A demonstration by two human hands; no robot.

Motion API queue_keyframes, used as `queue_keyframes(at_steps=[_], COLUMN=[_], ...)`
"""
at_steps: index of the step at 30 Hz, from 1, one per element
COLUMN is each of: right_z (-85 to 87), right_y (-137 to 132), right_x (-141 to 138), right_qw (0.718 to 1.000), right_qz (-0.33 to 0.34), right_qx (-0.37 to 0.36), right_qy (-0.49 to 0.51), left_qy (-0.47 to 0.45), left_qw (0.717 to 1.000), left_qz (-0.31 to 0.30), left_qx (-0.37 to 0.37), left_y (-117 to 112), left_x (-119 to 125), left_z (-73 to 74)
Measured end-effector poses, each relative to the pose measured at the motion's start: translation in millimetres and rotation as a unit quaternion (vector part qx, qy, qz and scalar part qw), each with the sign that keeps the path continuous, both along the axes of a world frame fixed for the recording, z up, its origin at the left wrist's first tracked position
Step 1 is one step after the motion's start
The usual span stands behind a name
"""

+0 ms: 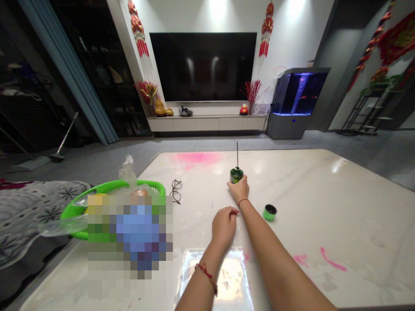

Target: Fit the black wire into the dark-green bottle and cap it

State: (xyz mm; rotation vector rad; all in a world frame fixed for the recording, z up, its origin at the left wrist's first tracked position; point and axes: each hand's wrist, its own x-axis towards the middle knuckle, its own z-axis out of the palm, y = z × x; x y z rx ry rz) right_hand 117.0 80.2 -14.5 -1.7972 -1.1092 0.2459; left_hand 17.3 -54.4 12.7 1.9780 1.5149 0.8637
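My right hand point(240, 189) reaches forward over the pale marble-look table point(311, 181). Its fingers are wrapped round a small dark green round container point(236, 173), which stands upright; a thin black stick point(237, 154) rises from its top. Closer to me, my left hand point(224, 225) rests near the right wrist with its fingers curled in, and nothing shows in them. To the right of my forearm sits a green cap point(269, 213) with a black inside, its opening upward.
A green basket point(112, 186) with plastic bags stands at the left, partly covered by a blurred patch. Eyeglasses point(176, 191) lie between it and my hands. Pink marks point(333, 260) stain the table. Beyond are a television point(204, 67), a low cabinet point(207, 124) and a fish tank point(301, 95).
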Motion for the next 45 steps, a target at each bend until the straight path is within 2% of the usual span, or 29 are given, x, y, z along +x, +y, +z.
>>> queue_keyframes(at_steps=[6, 17, 27, 45], right_z=[-1.7, -2.9, -2.9, -4.7], right_y=[-0.1, 0.5, 0.9, 2.2], right_x=[0.3, 0.5, 2.3, 2.8], right_qw=[1.000, 1.000, 1.000, 0.998], right_qz=[-0.011, -0.010, -0.004, -0.016], right_qx=[0.015, 0.000, -0.002, 0.054], right_qy=[-0.008, -0.028, -0.011, 0.026], left_qy=[0.002, 0.001, 0.006, -0.007], left_qw=[1.000, 1.000, 1.000, 1.000], left_qz=[0.002, 0.000, 0.004, -0.001], left_qx=[-0.001, 0.004, -0.002, -0.002], left_y=[0.7, 1.2, 1.4, 1.8], left_x=[0.1, -0.3, -0.2, -0.8], left_z=[-0.5, -2.3, -1.8, -2.6])
